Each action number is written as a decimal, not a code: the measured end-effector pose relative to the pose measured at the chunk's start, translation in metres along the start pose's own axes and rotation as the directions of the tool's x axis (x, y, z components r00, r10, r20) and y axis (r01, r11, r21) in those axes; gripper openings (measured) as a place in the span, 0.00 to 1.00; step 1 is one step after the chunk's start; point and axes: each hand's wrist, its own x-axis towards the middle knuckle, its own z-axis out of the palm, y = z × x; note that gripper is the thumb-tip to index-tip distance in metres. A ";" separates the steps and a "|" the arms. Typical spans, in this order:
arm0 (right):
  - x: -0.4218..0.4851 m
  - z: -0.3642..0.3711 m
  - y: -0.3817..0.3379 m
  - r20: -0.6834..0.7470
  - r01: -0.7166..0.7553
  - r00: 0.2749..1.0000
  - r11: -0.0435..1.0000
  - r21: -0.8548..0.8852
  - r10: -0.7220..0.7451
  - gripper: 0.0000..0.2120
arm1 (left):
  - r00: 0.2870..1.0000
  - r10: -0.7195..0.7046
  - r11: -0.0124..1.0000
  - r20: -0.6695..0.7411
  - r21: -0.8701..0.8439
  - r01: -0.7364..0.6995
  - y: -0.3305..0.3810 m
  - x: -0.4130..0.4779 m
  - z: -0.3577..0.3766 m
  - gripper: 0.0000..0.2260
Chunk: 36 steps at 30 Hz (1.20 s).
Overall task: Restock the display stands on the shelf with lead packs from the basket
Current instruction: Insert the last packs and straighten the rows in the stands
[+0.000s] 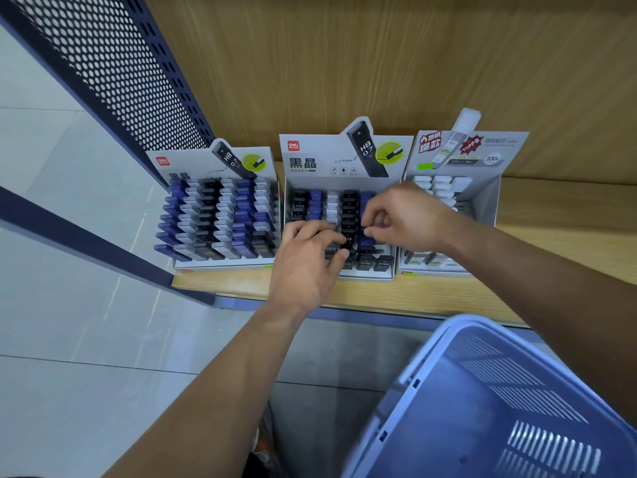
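Note:
Three cardboard display stands sit on the wooden shelf [558, 215]. The left stand [220, 215] is full of blue, white and black lead packs. Both my hands are over the middle stand [341, 160]. My left hand [306, 260] has its fingers curled around black lead packs [348, 236] near the stand's front rows. My right hand [403, 215] pinches a blue lead pack [366, 238] in the column to the right. The right stand [458, 188] holds white packs. The blue plastic basket [517, 401] is at the lower right; the part in view shows no packs.
A dark blue perforated metal panel [113, 70] borders the shelf on the left. The shelf back is wood grain panelling. Grey floor tiles [62, 305] lie below and to the left. The shelf's front edge runs just under the stands.

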 end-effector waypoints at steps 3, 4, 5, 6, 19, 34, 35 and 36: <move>-0.008 0.003 0.000 -0.008 0.031 0.999 0.999 -0.011 -0.032 0.02 | 1.000 0.003 1.000 0.002 -0.005 -0.003 -0.001 0.001 -0.001 0.11; -0.012 0.004 0.003 -0.041 0.028 0.999 1.000 -0.013 -0.028 0.02 | 1.000 0.003 1.000 0.006 -0.012 -0.002 -0.001 0.000 -0.001 0.11; -0.016 0.004 0.007 -0.084 0.019 0.996 1.000 -0.015 -0.020 0.03 | 1.000 0.003 1.000 0.008 -0.019 -0.003 -0.001 0.000 -0.002 0.11; -0.019 0.004 0.010 -0.126 0.019 0.992 1.000 -0.014 -0.021 0.03 | 1.000 0.002 1.000 0.007 -0.022 -0.002 -0.001 0.001 -0.002 0.11; -0.026 0.008 0.011 -0.130 0.114 0.983 0.984 -0.137 -0.132 0.02 | 1.000 -0.007 0.999 0.004 -0.048 0.007 -0.001 0.002 -0.001 0.12; -0.016 0.004 0.003 -0.017 0.087 0.996 0.982 -0.169 -0.091 0.03 | 1.000 0.020 0.995 -0.021 -0.093 -0.022 0.000 -0.001 0.000 0.07; -0.017 0.005 0.003 -0.030 0.085 0.995 0.983 -0.160 -0.091 0.03 | 0.999 0.023 0.995 -0.025 -0.100 -0.025 0.001 -0.002 0.000 0.07; -0.018 0.006 0.003 -0.049 0.082 0.995 0.986 -0.146 -0.090 0.03 | 0.999 0.026 0.994 -0.027 -0.104 -0.029 0.001 -0.002 0.001 0.07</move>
